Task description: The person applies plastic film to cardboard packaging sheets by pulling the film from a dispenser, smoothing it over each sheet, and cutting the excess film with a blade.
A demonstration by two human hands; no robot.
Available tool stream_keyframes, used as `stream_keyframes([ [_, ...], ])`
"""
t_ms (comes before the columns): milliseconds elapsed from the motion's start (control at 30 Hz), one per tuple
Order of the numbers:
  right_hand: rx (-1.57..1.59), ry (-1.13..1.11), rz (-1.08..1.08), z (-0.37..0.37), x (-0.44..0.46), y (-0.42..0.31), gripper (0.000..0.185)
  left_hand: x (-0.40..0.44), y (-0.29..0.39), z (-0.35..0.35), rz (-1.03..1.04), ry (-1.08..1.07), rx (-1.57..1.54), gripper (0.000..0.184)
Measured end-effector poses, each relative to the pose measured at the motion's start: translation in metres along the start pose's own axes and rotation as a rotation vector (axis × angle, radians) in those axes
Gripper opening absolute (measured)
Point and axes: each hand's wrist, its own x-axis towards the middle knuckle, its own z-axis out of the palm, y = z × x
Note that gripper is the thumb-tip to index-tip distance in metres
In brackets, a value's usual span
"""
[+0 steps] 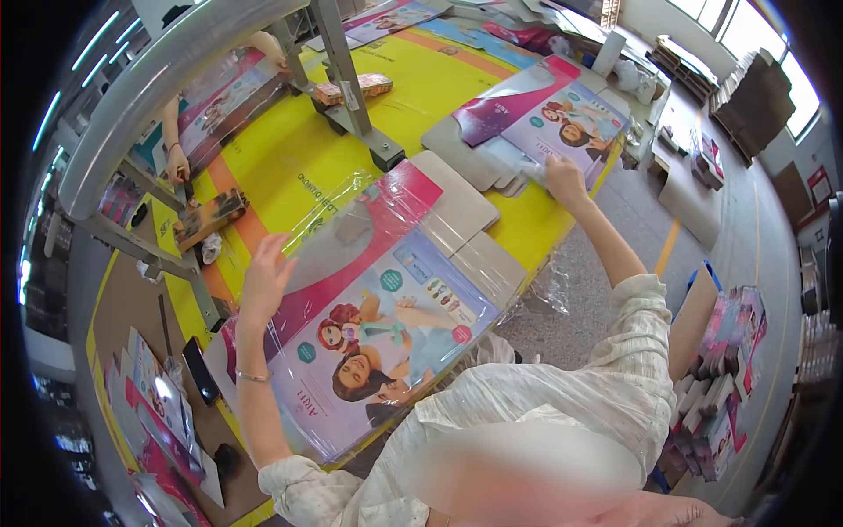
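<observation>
In front of me lies a flattened printed cardboard box (pixel 413 347), pink and lilac with a picture of people and a red-haired doll. Clear plastic film (pixel 378 220) lies wrinkled and shiny over it. At the box's left edge is my left hand (pixel 266 279), fingers apart, beside the film. My right hand (pixel 566 182) reaches forward to a second printed cardboard box (pixel 575 123) at the far right of the table. Its fingers are closed at that box's near edge, by a whitish, see-through patch; what they hold, if anything, is hidden.
A metal frame (pixel 351 88) stands on the yellow table (pixel 290 189). Across from me, another person's hand (pixel 177 164) is beside another printed box. Tape-wrapped blocks (pixel 211 220) sit by the frame's feet. Stacked printed cartons (pixel 716 395) stand on the floor at right.
</observation>
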Motion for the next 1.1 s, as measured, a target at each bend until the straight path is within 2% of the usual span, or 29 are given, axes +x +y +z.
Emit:
stream_keyframes([
  [67, -0.04, 0.044, 0.0, -0.023, 0.014, 0.001, 0.016, 0.012, 0.03, 0.006, 0.008, -0.024, -0.053, 0.036],
  [133, 0.01, 0.129, 0.016, -0.049, 0.035, 0.001, 0.013, 0.026, 0.055, 0.015, 0.01, -0.142, -0.263, 0.032],
  [233, 0.087, 0.173, 0.013, -0.07, 0.056, 0.009, 0.01, 0.044, 0.093, 0.03, 0.089, -0.159, -0.289, 0.031],
  [333, 0.417, -0.092, 0.174, -0.088, 0.06, 0.009, 0.018, 0.056, 0.11, 0.048, 0.244, -0.138, -0.217, 0.031],
  [367, 0.563, -0.141, 0.225, -0.094, 0.059, 0.008, 0.02, 0.057, 0.115, 0.05, 0.246, -0.146, -0.213, 0.031],
  [400, 0.563, -0.137, 0.221, -0.078, 0.06, 0.02, 0.02, 0.059, 0.12, 0.052, 0.248, -0.155, -0.21, 0.031],
  [467, 1.053, -0.258, 0.213, -0.026, 0.068, 0.058, 0.021, 0.058, 0.121, 0.06, 0.281, -0.154, -0.256, 0.029],
  [667, 0.969, -0.227, 0.307, -0.032, 0.077, 0.067, 0.018, 0.066, 0.134, 0.061, 0.232, -0.332, -0.315, 0.029],
  [767, 0.478, 0.124, 0.217, -0.119, 0.071, 0.015, 0.012, 0.079, 0.154, 0.071, 0.079, -0.414, -0.552, 0.031],
  [800, 0.313, 0.238, 0.182, -0.135, 0.069, 0.0, 0.01, 0.086, 0.161, 0.075, 0.026, -0.437, -0.63, 0.033],
  [867, 0.224, 0.43, 0.009, -0.141, 0.061, -0.018, 0.004, 0.105, 0.174, 0.096, -0.083, -0.454, -0.926, 0.043],
  [900, 0.229, 0.429, 0.004, -0.149, 0.05, -0.035, 0.004, 0.116, 0.18, 0.107, -0.15, -0.449, -1.059, 0.049],
  [967, 0.212, 0.612, -0.146, -0.163, 0.017, -0.076, 0.004, 0.136, 0.195, 0.124, -0.28, -0.44, -1.315, 0.057],
  [1067, 0.291, 0.573, -0.331, -0.154, -0.026, -0.11, 0.007, 0.146, 0.212, 0.136, -0.396, -0.453, -1.582, 0.062],
  [1100, 0.334, 0.556, -0.402, -0.152, -0.041, -0.121, 0.008, 0.144, 0.214, 0.138, -0.39, -0.462, -1.694, 0.057],
])
